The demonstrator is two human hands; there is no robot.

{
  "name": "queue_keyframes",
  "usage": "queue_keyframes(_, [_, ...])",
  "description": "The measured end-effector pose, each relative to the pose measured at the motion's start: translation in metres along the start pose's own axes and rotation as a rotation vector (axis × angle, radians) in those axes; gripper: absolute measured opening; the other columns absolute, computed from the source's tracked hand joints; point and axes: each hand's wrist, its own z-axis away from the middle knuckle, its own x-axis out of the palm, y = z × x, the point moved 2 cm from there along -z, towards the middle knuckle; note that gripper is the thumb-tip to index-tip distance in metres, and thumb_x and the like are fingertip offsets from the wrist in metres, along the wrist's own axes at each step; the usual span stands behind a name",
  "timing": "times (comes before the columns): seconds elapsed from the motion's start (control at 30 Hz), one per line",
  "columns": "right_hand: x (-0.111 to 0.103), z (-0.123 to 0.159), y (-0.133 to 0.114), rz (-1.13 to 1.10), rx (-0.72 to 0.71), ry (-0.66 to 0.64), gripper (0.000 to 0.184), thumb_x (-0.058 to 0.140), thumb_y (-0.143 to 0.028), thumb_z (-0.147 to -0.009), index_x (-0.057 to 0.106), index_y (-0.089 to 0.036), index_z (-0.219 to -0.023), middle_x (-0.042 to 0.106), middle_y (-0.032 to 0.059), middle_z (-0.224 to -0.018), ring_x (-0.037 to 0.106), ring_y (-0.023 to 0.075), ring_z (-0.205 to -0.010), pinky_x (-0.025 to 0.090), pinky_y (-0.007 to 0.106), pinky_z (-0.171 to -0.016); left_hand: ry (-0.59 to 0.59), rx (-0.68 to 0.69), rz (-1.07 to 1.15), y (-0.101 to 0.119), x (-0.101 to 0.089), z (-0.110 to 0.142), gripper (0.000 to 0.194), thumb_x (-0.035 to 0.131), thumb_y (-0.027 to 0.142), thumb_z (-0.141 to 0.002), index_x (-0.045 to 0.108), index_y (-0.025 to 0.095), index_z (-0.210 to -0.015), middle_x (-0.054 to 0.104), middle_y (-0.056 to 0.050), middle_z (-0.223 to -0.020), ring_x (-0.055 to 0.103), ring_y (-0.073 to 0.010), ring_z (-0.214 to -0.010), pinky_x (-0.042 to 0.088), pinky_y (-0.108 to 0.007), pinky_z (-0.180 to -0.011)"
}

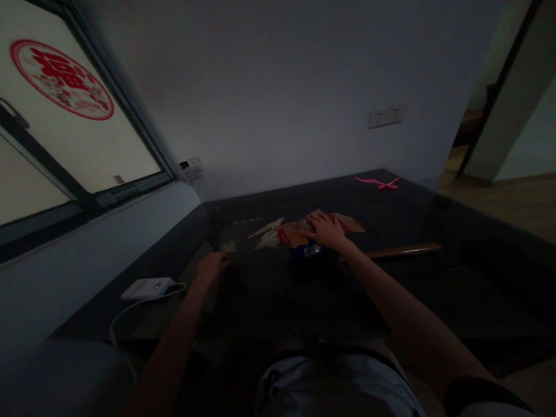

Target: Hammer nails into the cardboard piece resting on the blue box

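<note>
My right hand (pixel 328 231) lies across a piece of printed brown and red cardboard (pixel 292 234), thumb stretched to the left and fingers forward over it. Under the cardboard's near edge shows a dark blue object (pixel 306 251) with a small white label; its kind is hard to make out in the dim light. The cardboard reaches out past my hand on the right. My left hand (pixel 211 264) is on the dark tabletop to the left, apart from the cardboard, with its fingers curled in. Nothing shows in it.
A white power bank (pixel 147 288) with a white cable lies at the left of the dark table (pixel 260 295). A brown wooden stick (pixel 403 251) lies right of the cardboard, and a pink ribbon-like strip (pixel 377 183) near the far right corner. A wall stands behind, a window at left.
</note>
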Motion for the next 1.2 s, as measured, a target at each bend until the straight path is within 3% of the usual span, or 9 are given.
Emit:
queue_keyframes(0.33, [0.002,-0.002,0.000,0.008,0.001,0.022,0.078,0.021,-0.071,-0.080,0.034,-0.021,-0.138,0.033,0.0074,-0.145,0.019,0.0307,-0.134,0.011,0.059,-0.104,0.110,-0.004,0.051,-0.020,0.017,-0.003,0.025,0.052,0.035,-0.081,0.068,0.024,-0.096,0.067,-0.005,-0.103,0.059,-0.0201,-0.094,0.043,-0.025,-0.077])
queue_keyframes(0.47, [0.002,-0.001,0.000,0.003,-0.003,0.024,0.078,0.021,-0.071,-0.080,0.035,-0.021,-0.138,0.033,0.0071,-0.145,0.018,0.0307,-0.134,0.011,0.059,-0.104,0.087,-0.041,0.077,-0.026,0.022,-0.008,0.023,0.055,0.034,-0.079,0.068,0.024,-0.095,0.068,-0.004,-0.099,0.061,-0.0195,-0.092,0.043,-0.024,-0.075])
queue_keyframes(0.73, [0.002,-0.002,0.000,0.001,0.006,0.015,0.078,0.021,-0.071,-0.080,0.033,-0.021,-0.139,0.031,0.0066,-0.146,0.017,0.0303,-0.135,0.012,0.060,-0.104,0.090,-0.079,0.154,-0.018,0.026,-0.010,0.026,0.052,0.035,-0.081,0.066,0.020,-0.098,0.068,-0.006,-0.095,0.061,-0.0190,-0.088,0.044,-0.025,-0.074])
queue_keyframes(0.93, [0.001,-0.002,0.000,-0.019,0.006,0.012,0.080,0.022,-0.072,-0.079,0.034,-0.020,-0.138,0.032,0.0079,-0.146,0.017,0.0306,-0.135,0.011,0.058,-0.104,0.149,-0.021,0.132,-0.015,0.023,-0.004,0.028,0.050,0.033,-0.082,0.063,0.019,-0.103,0.066,-0.007,-0.099,0.060,-0.0191,-0.092,0.044,-0.026,-0.077])
queue_keyframes(1.07, [0.000,-0.001,0.000,-0.029,0.004,0.019,0.079,0.021,-0.072,-0.079,0.035,-0.021,-0.138,0.032,0.0076,-0.146,0.018,0.0302,-0.134,0.011,0.058,-0.104,0.288,0.067,0.195,0.006,0.003,-0.004,0.027,0.047,0.031,-0.084,0.062,0.019,-0.102,0.065,-0.006,-0.100,0.060,-0.0171,-0.088,0.045,-0.027,-0.080])
queue_keyframes(1.2, [-0.001,0.000,-0.001,-0.029,0.005,0.019,0.078,0.022,-0.071,-0.079,0.035,-0.021,-0.138,0.032,0.0068,-0.146,0.018,0.0293,-0.134,0.013,0.057,-0.104,0.441,0.227,0.366,0.064,-0.037,-0.005,0.024,0.047,0.028,-0.084,0.063,0.018,-0.100,0.064,-0.005,-0.102,0.059,-0.0161,-0.090,0.044,-0.027,-0.085])
